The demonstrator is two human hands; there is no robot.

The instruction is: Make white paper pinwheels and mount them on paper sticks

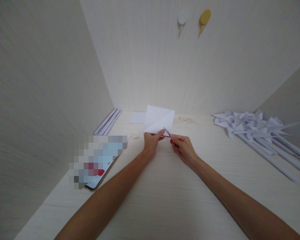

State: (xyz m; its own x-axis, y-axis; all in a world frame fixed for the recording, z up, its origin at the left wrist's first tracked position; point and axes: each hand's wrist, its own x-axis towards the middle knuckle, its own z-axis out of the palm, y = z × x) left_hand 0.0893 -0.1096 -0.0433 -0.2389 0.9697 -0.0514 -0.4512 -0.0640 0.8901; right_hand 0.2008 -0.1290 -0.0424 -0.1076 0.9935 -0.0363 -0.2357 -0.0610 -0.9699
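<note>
A square sheet of white paper (158, 118) with a diagonal crease is held up by my left hand (152, 141), whose thumb and fingers pinch its lower edge. My right hand (183, 147) is closed around a small pair of scissors (167, 131). One thin dark blade lies over the paper's lower right corner, close to my left thumb. The handles are mostly hidden in my right fingers. Behind the held sheet, another white piece of paper (137, 117) lies flat on the table.
Several paper pinwheels (245, 125) on rolled sticks lie at the right. Rolled paper sticks (108, 122) rest at the back left. A phone (98, 180), partly blurred out, lies left of my left forearm. Two hooks, white (182, 17) and yellow (205, 16), are on the back wall.
</note>
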